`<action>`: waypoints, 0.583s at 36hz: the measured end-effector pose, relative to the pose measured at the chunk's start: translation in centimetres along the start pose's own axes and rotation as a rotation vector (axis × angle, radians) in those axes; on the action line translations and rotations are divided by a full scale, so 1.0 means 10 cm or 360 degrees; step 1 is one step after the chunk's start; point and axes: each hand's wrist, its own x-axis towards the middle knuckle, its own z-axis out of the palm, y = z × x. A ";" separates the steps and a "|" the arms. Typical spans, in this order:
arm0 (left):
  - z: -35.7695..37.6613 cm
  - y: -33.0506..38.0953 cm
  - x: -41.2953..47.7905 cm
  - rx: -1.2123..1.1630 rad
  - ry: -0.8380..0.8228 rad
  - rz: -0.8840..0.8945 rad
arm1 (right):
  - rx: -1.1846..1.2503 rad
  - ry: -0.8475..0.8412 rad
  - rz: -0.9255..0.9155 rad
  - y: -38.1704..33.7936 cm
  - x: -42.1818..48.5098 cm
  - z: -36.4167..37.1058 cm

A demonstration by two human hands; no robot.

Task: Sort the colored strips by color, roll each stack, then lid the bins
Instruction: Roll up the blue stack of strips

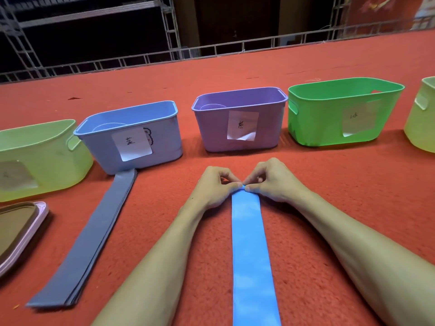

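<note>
Just in front of the purple bin [211, 130], the left hand [215, 185] and right hand [271, 182] pinch the far end of the blue stack [249, 243] with curled fingertips, turning its edge over. I judge its roll is only starting. The grey stack [94, 231] lies flat to the left of the purple bin, unrolled, its far end touching the blue bin [164, 142]. Sorting seems done. The green bin [317, 123], to the purple bin's right, and all the other bins stand open; one lid [18, 231] waits far left, so lidding remains.
</note>
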 end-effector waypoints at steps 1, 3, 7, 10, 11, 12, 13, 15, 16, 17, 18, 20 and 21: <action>-0.01 0.00 -0.01 -0.0007 -0.0003 0.0000 | 0.0001 -0.0002 -0.0005 0.00 0.00 0.00; -0.01 0.00 -0.01 0.0009 -0.0001 -0.0011 | -0.0007 -0.0004 -0.0016 -0.01 0.00 -0.01; -0.01 -0.01 -0.01 0.0041 0.0005 -0.0005 | -0.0021 0.0000 -0.0060 -0.02 -0.02 -0.01; -0.02 -0.02 -0.01 0.0073 0.0002 0.0025 | -0.0022 0.0005 -0.0107 -0.01 -0.03 -0.01; -0.02 -0.02 -0.02 0.0055 -0.0001 0.0019 | -0.0013 -0.0004 -0.0117 -0.01 -0.03 -0.01; -0.02 -0.02 -0.03 0.0030 -0.0003 0.0007 | -0.0005 -0.0016 -0.0121 0.00 -0.03 -0.01; -0.02 -0.02 -0.03 0.0035 -0.0008 -0.0006 | 0.0000 -0.0026 -0.0118 0.01 -0.03 -0.01; -0.02 -0.02 -0.03 0.0200 -0.0022 -0.0028 | 0.0001 -0.0026 -0.0095 0.01 -0.02 0.00; -0.02 -0.02 -0.03 0.0329 -0.0026 -0.0036 | 0.0006 -0.0018 -0.0084 0.01 -0.02 0.00; -0.03 -0.01 -0.04 0.0435 -0.0030 -0.0037 | 0.0011 -0.0012 -0.0077 0.02 -0.02 0.01; -0.04 -0.01 -0.04 0.0485 -0.0050 -0.0039 | 0.0016 -0.0007 -0.0076 0.02 -0.02 0.01; -0.05 0.02 -0.05 0.0494 -0.0076 -0.0004 | 0.0033 -0.0003 -0.0079 0.02 -0.03 0.01; -0.05 0.04 -0.06 0.0468 -0.0080 0.0014 | 0.0048 0.0001 -0.0076 0.02 -0.03 0.01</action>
